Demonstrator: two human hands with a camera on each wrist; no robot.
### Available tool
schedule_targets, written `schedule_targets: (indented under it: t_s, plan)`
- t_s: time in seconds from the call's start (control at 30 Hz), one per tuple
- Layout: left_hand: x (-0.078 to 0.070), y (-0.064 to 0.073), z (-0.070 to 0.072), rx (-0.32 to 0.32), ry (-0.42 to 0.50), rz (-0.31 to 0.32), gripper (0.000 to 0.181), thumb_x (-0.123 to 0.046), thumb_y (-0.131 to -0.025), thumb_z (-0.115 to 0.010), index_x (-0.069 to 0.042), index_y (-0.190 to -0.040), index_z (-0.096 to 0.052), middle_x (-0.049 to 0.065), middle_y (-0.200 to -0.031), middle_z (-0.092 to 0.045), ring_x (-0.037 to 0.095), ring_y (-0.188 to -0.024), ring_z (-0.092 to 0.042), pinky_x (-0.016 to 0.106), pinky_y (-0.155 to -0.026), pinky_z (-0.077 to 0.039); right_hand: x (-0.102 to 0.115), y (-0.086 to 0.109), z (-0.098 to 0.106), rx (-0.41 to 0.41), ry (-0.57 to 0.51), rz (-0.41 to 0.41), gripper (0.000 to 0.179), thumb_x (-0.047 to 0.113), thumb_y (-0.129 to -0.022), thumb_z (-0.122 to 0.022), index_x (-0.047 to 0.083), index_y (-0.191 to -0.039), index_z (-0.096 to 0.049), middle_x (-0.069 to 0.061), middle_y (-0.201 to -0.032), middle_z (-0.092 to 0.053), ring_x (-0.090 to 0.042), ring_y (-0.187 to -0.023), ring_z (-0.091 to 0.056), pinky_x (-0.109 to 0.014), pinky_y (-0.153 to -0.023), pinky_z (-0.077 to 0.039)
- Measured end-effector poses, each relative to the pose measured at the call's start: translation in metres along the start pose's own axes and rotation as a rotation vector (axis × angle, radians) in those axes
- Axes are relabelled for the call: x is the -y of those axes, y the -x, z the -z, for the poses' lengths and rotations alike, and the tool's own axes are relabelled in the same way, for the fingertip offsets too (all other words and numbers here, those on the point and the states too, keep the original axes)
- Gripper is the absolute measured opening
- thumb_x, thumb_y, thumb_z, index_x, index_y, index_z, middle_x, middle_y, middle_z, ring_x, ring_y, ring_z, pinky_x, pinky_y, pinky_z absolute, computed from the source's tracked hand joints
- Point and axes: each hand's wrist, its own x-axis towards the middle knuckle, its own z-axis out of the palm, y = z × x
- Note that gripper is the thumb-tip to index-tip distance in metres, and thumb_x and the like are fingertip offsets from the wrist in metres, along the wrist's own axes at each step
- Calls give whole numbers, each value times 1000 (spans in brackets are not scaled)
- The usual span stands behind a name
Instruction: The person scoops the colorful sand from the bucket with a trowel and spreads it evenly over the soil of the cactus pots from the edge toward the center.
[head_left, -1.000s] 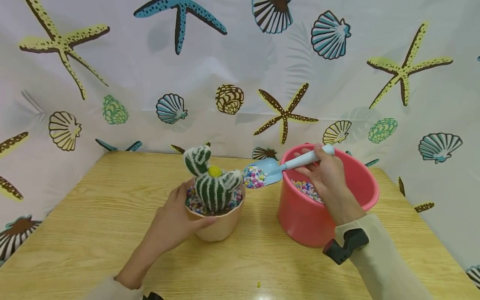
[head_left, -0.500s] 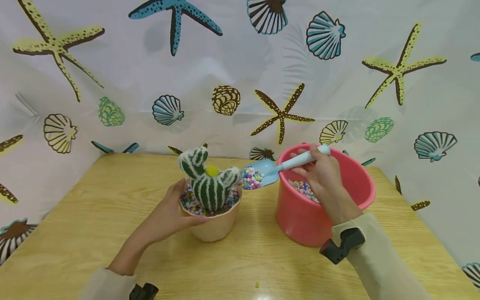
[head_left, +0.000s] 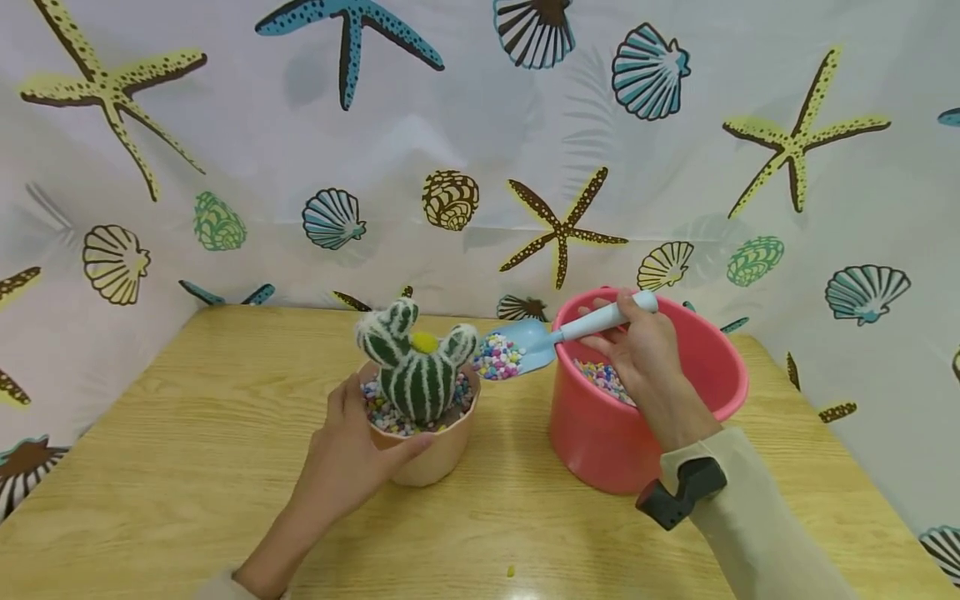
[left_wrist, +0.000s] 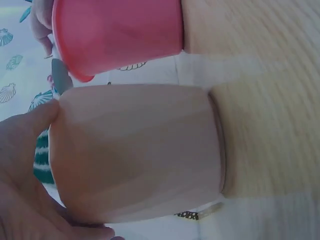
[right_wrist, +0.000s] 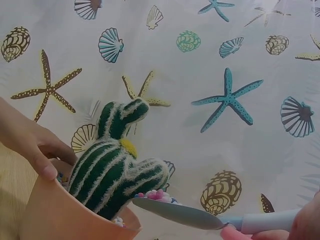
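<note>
A knitted-looking green-and-white toy cactus (head_left: 420, 387) with a yellow tuft stands in a peach flowerpot (head_left: 431, 458), amid multicoloured pebbles. My left hand (head_left: 348, 454) grips the pot's left side, thumb across the front rim and fingers round the side. In my right hand (head_left: 648, 354) is the white handle of a light blue garden trowel (head_left: 536, 342), held level. Small coloured pebbles (head_left: 497, 357) fill its blade, whose tip is right beside the cactus's right arm, as the right wrist view also shows. The left wrist view shows the pot's plain wall (left_wrist: 140, 155) close up.
A pink bucket (head_left: 600, 442) with more coloured pebbles (head_left: 603, 379) stands right of the pot, under my right hand. One yellow pebble (head_left: 511, 571) lies near the front of the wooden table (head_left: 187, 442). A shell-patterned cloth (head_left: 405, 167) hangs behind.
The pot and cactus have turned slightly, and the cactus's left arm shows from another side. My left hand has shifted on the rim. The loaded trowel stays almost still.
</note>
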Motion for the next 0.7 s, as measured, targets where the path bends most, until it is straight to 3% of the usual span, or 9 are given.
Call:
schedule_targets:
  t_s: [0.1, 0.3, 0.37, 0.53, 0.63, 0.7]
  plan:
    - [3, -5, 9, 63, 55, -16, 109, -58, -79, -69, -4, -152, -9, 30, -150, -18, 56, -126, -36, 70, -95, -35, 0, 0, 0, 5, 8, 6, 34, 21, -103, -38, 14, -136, -34, -8, -116, -46, -30, -124, -48, -47, -102, -40]
    - [20, -24, 18, 168, 250, -208, 94, -36, -80, -77, -6, -150, -21, 24, -145, -29, 42, -133, -33, 60, -101, -37, -1, -2, -3, 9, 32, 24, 31, 21, -103, -38, 12, -132, -36, -7, -113, -48, -29, -120, -50, -47, -102, -41]
    - [19, -23, 16, 162, 212, -187, 96, -39, -81, -75, -7, -151, -18, 25, -147, -28, 44, -133, -34, 62, -101, -36, 0, -2, -3, 13, 21, 25, 29, 22, -102, -39, 11, -129, -39, -8, -113, -48, -28, -117, -51, -47, -102, -41]
    - [1, -3, 9, 105, 24, 13, 107, -60, -81, -65, -7, -152, -5, 30, -152, -14, 51, -125, -43, 69, -98, -31, 0, -2, -5, 32, 4, 25, 21, 22, -102, -39, 10, -118, -44, -10, -114, -49, -27, -114, -52, -48, -103, -39]
    - [-4, 2, 9, 73, -20, 42, 109, -64, -79, -65, -8, -152, -7, 30, -151, -17, 53, -118, -47, 68, -95, -34, -1, -2, -8, 46, 4, 24, 18, 22, -102, -39, 9, -111, -45, -11, -113, -49, -27, -113, -51, -48, -103, -40]
    - [-2, 2, 12, 75, -2, 34, 110, -62, -78, -67, -7, -152, -8, 29, -151, -17, 55, -121, -43, 67, -95, -37, -3, -2, -11, 64, 4, 21, 18, 22, -103, -38, 6, -108, -45, -12, -112, -49, -27, -113, -50, -49, -104, -40]
